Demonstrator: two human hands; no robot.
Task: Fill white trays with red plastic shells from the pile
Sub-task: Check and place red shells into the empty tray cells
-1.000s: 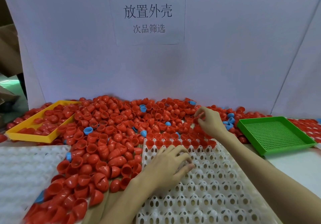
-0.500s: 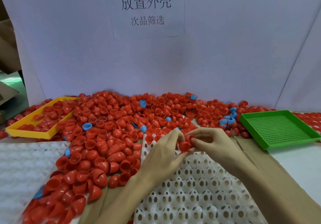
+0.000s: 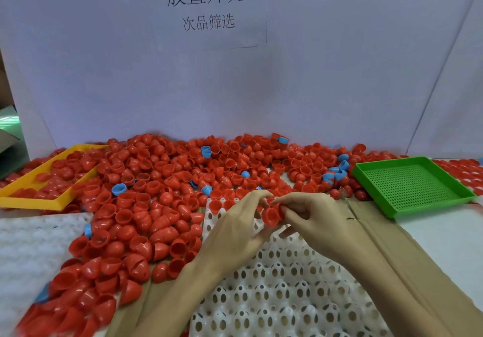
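A big pile of red shells [image 3: 162, 193] covers the table's middle and left. In front of me lies a white tray [image 3: 282, 292] with oval holes; a few red shells sit in its far row. Both hands meet above the tray's far end. My right hand [image 3: 316, 221] pinches a red shell [image 3: 271, 215] with thumb and fingers. My left hand [image 3: 235, 229] has its fingertips on the same shell or on a second one stuck to it; I cannot tell which.
A yellow tray [image 3: 39, 200] holding red shells sits at far left. A green mesh tray [image 3: 413, 187] stands at right. Another white tray [image 3: 28, 253] lies at left. Some blue shells [image 3: 119, 189] are mixed into the pile. A white backboard with a printed sign rises behind.
My right hand came back from the pile with a red shell to above the tray. My left hand lifted off the tray to meet it.
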